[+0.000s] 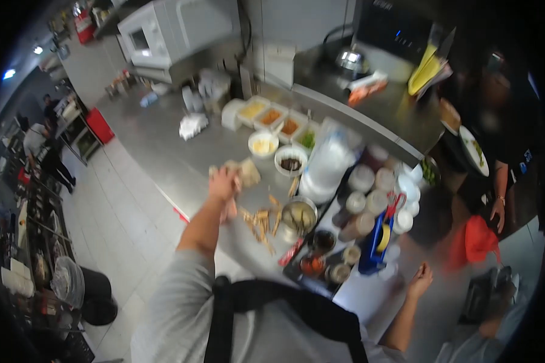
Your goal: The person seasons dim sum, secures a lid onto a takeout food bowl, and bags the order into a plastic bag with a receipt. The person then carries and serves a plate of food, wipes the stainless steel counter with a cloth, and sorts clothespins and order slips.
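Note:
My left hand [225, 185] reaches over the steel counter with its fingers bent around the edge of a crumpled beige cloth [246, 172]. Close by lie several thin tan sticks [262, 221], whose kind I cannot make out. Further in stand a white bowl of pale yellow pieces [263, 144] and another white bowl of something dark [290, 162]. A metal pot [299, 214] is beside the sticks. At the right, my right hand [421, 282] hovers apart from the containers, its fingers curled together and nothing visible in them.
Filled tubs [271, 116] line the counter's back. Bottles [361, 178], jars and a blue holder [377, 245] crowd the middle. A co-worker's hand [497, 213] is near a red cloth [480, 239] at right, beside a tilted plate [473, 151]. A bin [94, 290] stands left.

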### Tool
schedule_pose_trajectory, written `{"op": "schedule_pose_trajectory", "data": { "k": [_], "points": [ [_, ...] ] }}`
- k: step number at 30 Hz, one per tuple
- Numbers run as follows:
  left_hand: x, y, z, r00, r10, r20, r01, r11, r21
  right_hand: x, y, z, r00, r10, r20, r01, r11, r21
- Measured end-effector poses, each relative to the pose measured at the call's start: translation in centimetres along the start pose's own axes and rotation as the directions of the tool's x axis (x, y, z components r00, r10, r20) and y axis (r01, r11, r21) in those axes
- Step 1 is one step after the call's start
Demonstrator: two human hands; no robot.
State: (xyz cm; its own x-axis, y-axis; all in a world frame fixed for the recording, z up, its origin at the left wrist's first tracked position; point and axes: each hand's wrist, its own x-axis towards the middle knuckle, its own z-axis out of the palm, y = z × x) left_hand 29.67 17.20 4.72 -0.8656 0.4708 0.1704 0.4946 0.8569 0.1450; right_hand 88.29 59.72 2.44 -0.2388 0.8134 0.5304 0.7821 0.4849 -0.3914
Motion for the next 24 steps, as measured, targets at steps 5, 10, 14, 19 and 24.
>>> {"op": "schedule_pose_trajectory", "data": {
  "k": [5,10,14,19,24],
  "points": [
    [3.1,-5.6,-3.6,0.960,0.078,-0.270,-0.144,0.961,-0.236,-6.9,-16.6,-13.3,0.915,0.213,-0.344,0.067,0.759,0.648],
    [3.3,-4.6,-14.2,0.867,0.409,-0.286,-0.477,0.846,-0.236,-14.7,-34.4,-15.1,0.961,-0.278,-0.013,0.230,0.766,0.600],
    [5.4,-1.3,-12.9,0.638,0.701,-0.317,-0.766,0.619,-0.172,-16.4,-47.3,-6.5,0.848,-0.515,0.125,0.366,0.739,0.566],
    [5.0,4.0,-6.6,0.588,0.807,-0.045,-0.783,0.555,-0.282,-16.9,-52.5,4.5,0.824,-0.496,0.273,0.407,0.854,0.324],
    [4.8,1.7,0.3,0.495,0.851,-0.177,-0.849,0.430,-0.307,-19.0,-52.4,9.5,0.773,-0.497,0.394,0.484,0.864,0.141]
  ]
}}
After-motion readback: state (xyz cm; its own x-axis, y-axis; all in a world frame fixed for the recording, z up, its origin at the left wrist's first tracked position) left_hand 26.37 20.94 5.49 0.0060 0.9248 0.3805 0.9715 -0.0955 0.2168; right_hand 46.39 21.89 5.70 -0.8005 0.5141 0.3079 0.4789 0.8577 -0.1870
